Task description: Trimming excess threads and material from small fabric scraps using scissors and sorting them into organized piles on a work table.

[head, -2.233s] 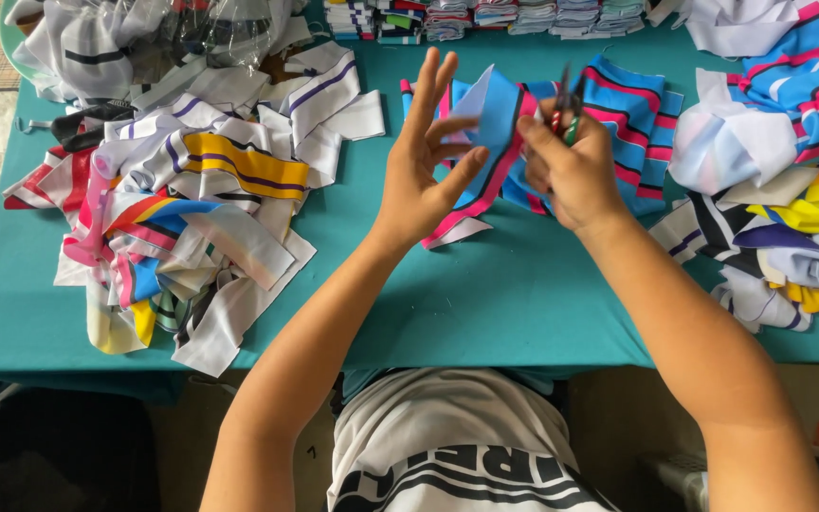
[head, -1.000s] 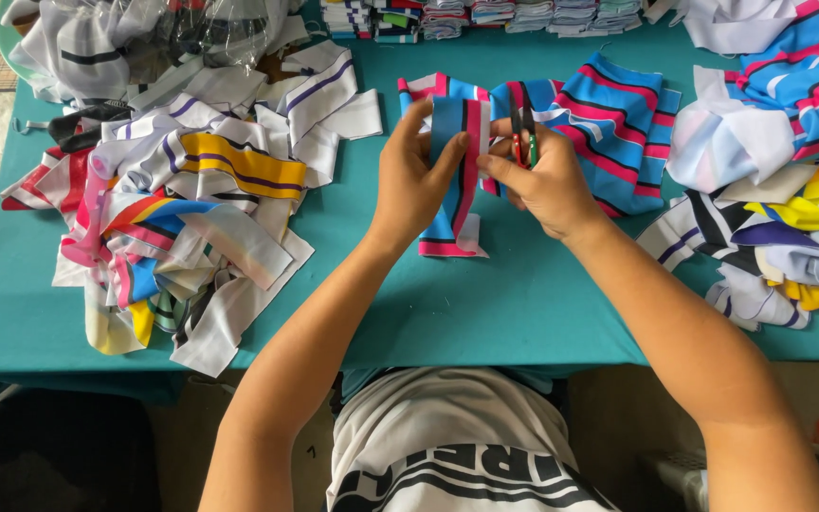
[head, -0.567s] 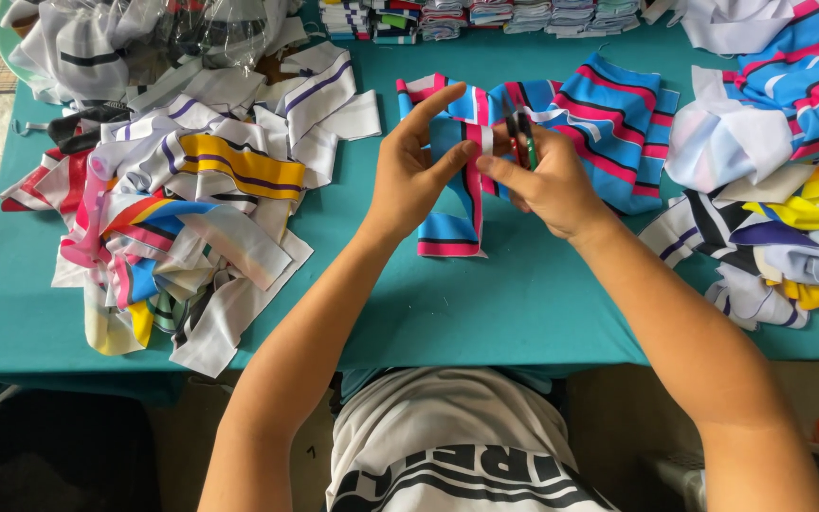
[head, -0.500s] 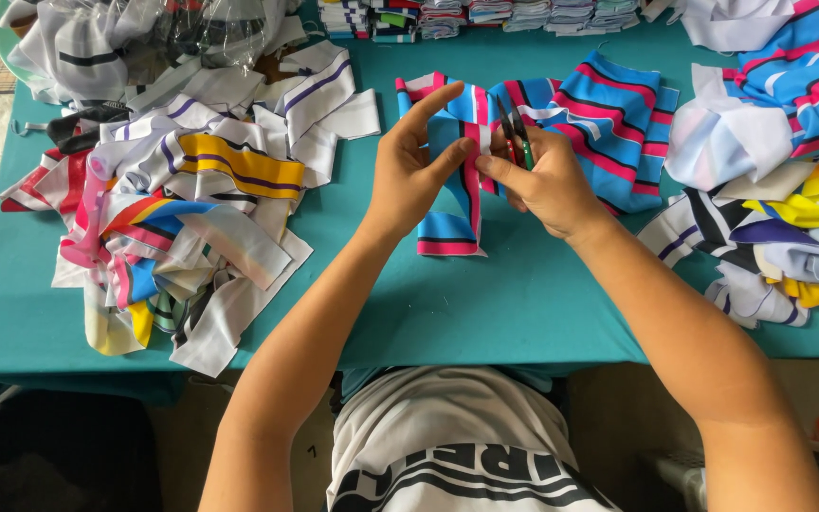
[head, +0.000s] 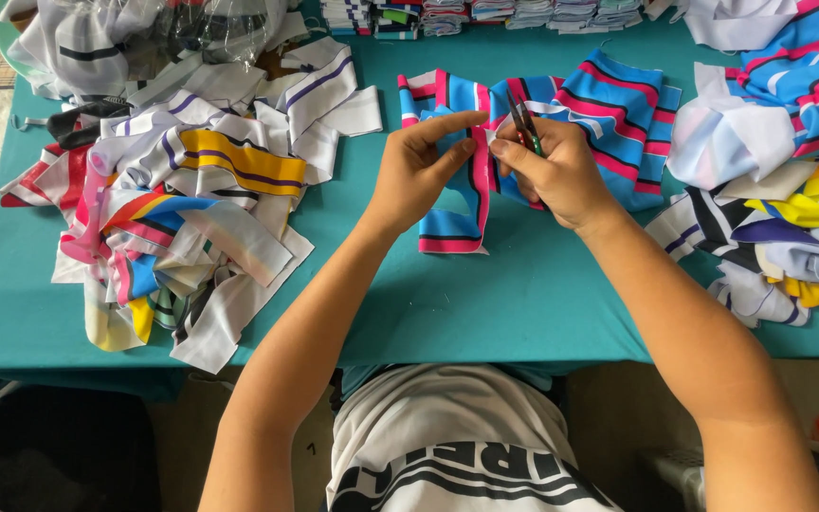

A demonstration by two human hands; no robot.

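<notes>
A narrow strip of blue, pink and white striped fabric (head: 457, 213) lies on the teal table (head: 485, 303), its upper part lifted between both hands. My left hand (head: 424, 166) pinches the strip's top edge with thumb and forefinger. My right hand (head: 552, 171) grips the same edge from the right and also holds small thread snips (head: 525, 123), blades pointing away from me. Just behind the hands lies a stack of matching blue and pink striped pieces (head: 609, 123).
A big heap of mixed striped fabric pieces (head: 177, 199) covers the table's left side. Another heap (head: 779, 218) sits at the right. Folded stacks (head: 485, 13) line the far edge, and clear plastic bags (head: 144, 28) lie at the back left.
The left hand, spread flat over the strip earlier, has closed into a pinch on its top edge. Both hands have drawn together over the strip, which now hangs straighter toward me.
</notes>
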